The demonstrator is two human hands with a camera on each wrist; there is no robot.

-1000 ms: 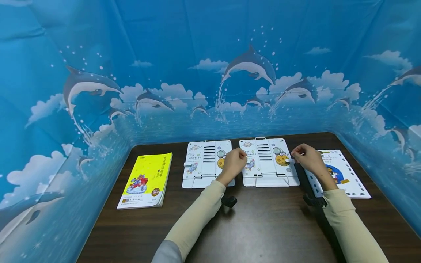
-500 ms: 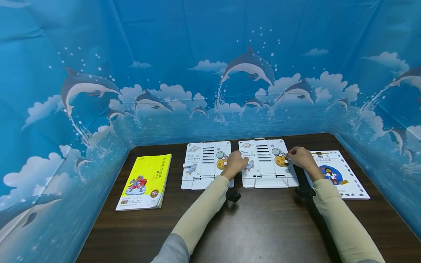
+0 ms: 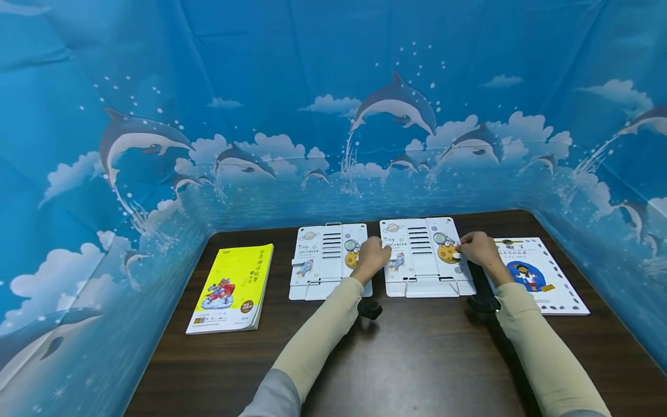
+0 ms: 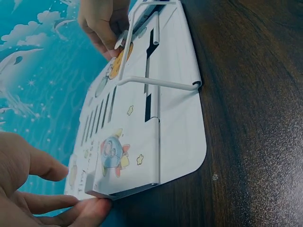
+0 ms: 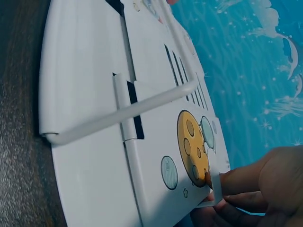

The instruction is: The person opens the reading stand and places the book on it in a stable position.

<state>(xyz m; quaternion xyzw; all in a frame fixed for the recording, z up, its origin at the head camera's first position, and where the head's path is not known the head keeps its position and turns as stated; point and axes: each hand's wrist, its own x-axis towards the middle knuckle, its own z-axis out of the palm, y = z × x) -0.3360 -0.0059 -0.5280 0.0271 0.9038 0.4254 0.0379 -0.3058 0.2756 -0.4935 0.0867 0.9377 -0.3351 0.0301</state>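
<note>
A white book stand printed with planets and a rocket lies flat on the table, between my two hands. My left hand is at its left edge. In the left wrist view, the left fingertips reach under that edge, with the thumb just above. My right hand is at the opposite edge. There, in the right wrist view, thumb and fingers pinch a small white upright tab beside the yellow moon print. A wire prop stands up from the stand's front part.
A second, similar book stand lies to the left, partly behind my left hand. Farther left is a yellow book. A white book lies at the right, partly covered by my right forearm. A blue dolphin-print curtain rises behind the dark table.
My right hand has shifted left and closed in on the stand's right edge tab, uncovering more of the white book. My left hand stays almost in place at the left edge.
</note>
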